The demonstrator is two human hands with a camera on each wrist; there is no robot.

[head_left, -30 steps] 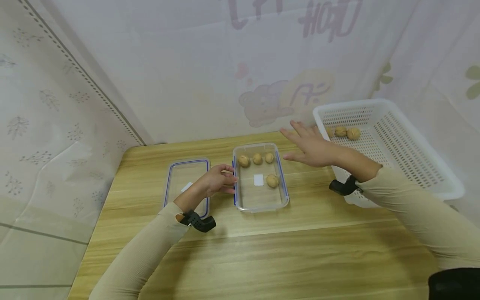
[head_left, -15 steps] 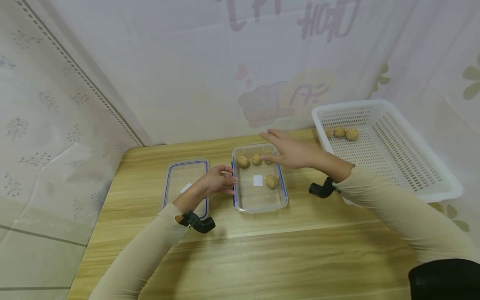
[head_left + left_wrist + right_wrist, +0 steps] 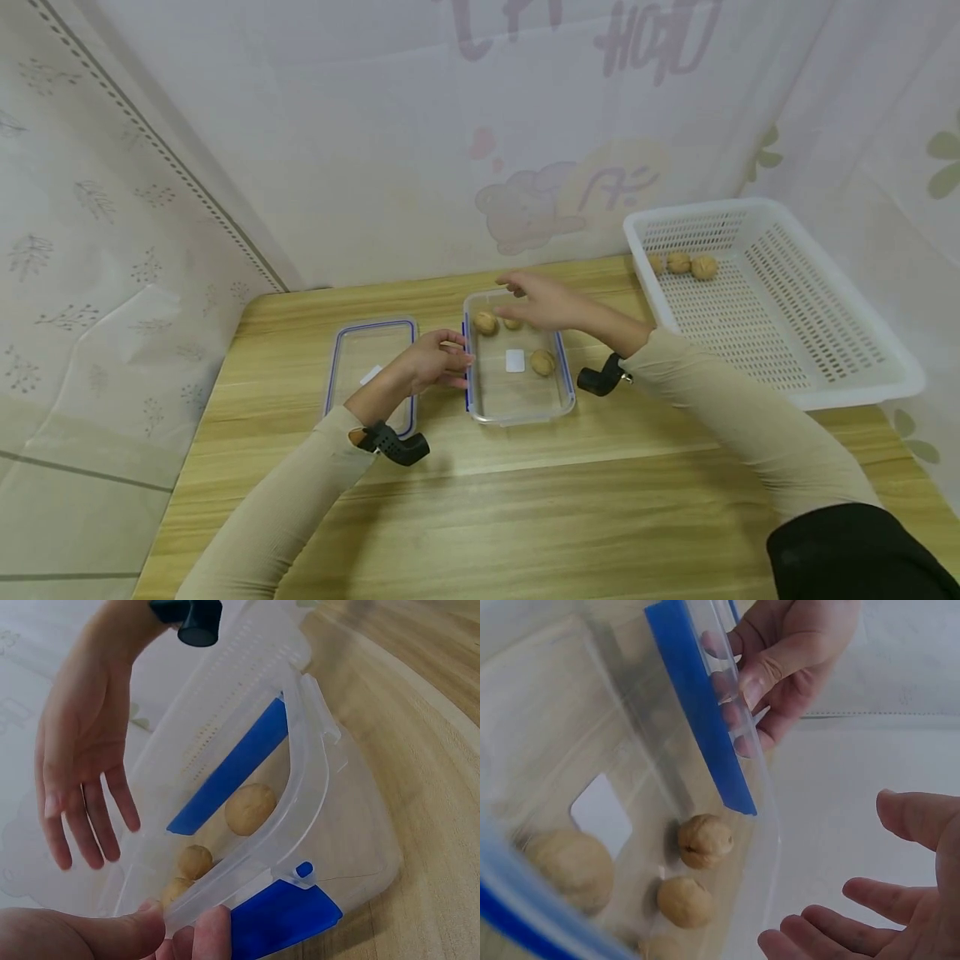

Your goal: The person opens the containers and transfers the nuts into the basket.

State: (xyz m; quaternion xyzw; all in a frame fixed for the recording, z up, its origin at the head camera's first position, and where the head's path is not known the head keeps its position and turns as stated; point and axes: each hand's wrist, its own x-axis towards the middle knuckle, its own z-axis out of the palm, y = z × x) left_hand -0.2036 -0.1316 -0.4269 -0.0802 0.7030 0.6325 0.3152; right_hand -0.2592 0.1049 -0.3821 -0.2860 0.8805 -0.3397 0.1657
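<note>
My left hand (image 3: 437, 362) grips the left side of a clear plastic food container (image 3: 491, 396) with blue side clips. In the left wrist view its thumb (image 3: 146, 922) lies at the rim, with fingers outside beside the blue clip (image 3: 281, 919). Over the container's far part hovers my right hand (image 3: 546, 302), fingers spread and holding nothing. Several walnuts sit inside: one walnut (image 3: 542, 362) by a white square label (image 3: 515, 360), others along the far end, partly hidden by the right hand. The right wrist view shows a far-end walnut (image 3: 705, 840) on the container floor.
The container's clear lid (image 3: 352, 358) with a blue seal lies to the left, partly under my left forearm. At the right stands a white perforated basket (image 3: 862, 333) with several walnuts (image 3: 703, 267) in its far left corner. A printed curtain (image 3: 337, 167) hangs behind the table.
My right hand has moved left from beside the basket to above the container's far end, its fingers bending downward. The left hand and the walnuts have stayed in place.
</note>
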